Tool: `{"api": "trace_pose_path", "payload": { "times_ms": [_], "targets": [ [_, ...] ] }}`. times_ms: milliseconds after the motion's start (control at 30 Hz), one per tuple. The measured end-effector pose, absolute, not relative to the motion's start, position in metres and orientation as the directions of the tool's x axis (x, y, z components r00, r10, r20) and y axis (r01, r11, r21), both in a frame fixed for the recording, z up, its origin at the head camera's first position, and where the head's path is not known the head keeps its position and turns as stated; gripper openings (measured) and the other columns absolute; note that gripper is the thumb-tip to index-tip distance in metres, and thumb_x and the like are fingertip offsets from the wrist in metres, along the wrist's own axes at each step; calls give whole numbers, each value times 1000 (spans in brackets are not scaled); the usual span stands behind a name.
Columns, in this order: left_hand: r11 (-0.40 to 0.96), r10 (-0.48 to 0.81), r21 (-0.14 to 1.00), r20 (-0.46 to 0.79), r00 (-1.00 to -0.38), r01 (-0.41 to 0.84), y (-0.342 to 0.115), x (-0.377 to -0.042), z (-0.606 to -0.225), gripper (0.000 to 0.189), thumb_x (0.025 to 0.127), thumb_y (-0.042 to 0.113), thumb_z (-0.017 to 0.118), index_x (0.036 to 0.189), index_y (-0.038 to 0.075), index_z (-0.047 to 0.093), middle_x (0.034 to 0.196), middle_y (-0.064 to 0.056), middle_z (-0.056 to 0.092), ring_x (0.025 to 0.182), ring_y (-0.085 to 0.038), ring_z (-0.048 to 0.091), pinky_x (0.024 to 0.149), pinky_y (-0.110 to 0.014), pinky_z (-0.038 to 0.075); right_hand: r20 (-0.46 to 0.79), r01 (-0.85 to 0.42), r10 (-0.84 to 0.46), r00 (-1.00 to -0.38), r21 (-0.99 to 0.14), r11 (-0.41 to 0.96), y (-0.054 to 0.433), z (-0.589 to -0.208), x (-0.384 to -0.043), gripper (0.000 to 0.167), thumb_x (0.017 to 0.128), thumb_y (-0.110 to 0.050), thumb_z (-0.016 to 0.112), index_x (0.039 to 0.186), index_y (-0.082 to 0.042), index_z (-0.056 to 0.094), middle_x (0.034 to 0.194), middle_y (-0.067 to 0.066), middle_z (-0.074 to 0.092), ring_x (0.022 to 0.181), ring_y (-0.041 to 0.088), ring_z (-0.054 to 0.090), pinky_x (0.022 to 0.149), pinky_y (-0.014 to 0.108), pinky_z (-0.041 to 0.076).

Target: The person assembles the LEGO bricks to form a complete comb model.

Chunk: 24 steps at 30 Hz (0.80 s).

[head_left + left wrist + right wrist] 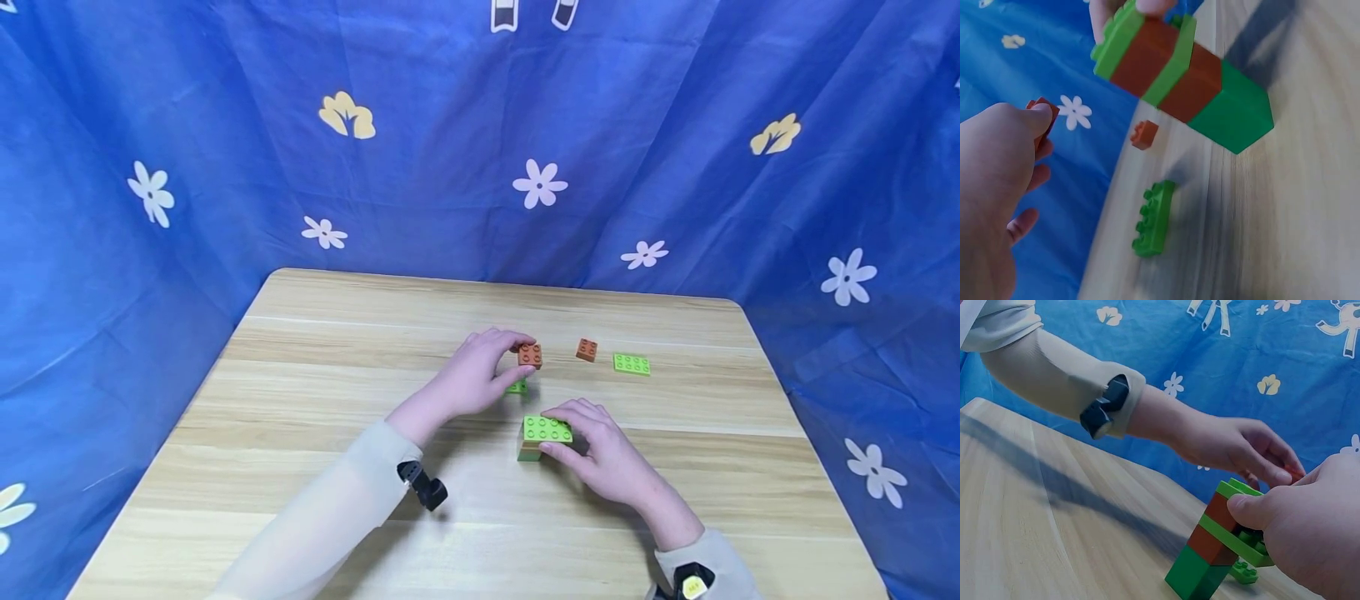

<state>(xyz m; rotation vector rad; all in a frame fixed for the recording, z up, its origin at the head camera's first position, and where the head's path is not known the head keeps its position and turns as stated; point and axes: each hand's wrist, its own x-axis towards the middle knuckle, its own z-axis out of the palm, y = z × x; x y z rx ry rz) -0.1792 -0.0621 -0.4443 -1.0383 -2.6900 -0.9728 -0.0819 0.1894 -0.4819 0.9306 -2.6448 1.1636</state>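
Above the table my left hand (476,371) pinches a reddish-brown toy brick (530,356) between thumb and fingers, studs up. In the head view a light green brick (517,388) lies partly hidden under that hand. My right hand (611,454) grips the upper part of a stack of toy bricks (547,429), thumb on the near side and fingers on the far side. The left wrist view shows its layers: a dark green base (1235,112), then brown, a light green plate (1172,65), brown again, and a light green plate on top. The stack stands upright on the table.
Further back on the wooden table (360,317) lie a loose reddish-brown brick (587,349) and, to its right, a light green plate brick (632,364). A blue patterned curtain (450,208) hangs behind the table and at both sides.
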Motion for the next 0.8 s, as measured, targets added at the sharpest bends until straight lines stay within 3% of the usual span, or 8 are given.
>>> {"api": "trace_pose_path", "payload": {
  "times_ms": [367,600,800],
  "targets": [
    [503,620,509,350,-702,699,-63,-148,-434,46,104,42,68,140,13,66,131,1,71,119,-16,63,106,-42,43,339,-585,-495,-800,-626,516,190,-483,-83,43,99,-32,78,134,-10,69,128,-16,66,123,12,60,107,48,45],
    [490,638,513,341,-691,705,-63,-133,-441,47,102,41,72,139,14,66,134,0,70,126,-18,61,111,-46,41,347,-591,-495,-796,-619,517,190,-483,-83,40,98,-33,78,134,-18,69,127,-16,66,121,10,60,101,44,45],
    [486,649,519,324,-688,703,-65,-123,-450,46,102,44,71,139,17,67,128,4,72,118,-13,63,107,-43,43,346,-589,-491,-800,-613,527,191,-483,-83,40,98,-33,79,133,-15,70,126,-14,66,121,10,60,101,45,46]
  ]
}}
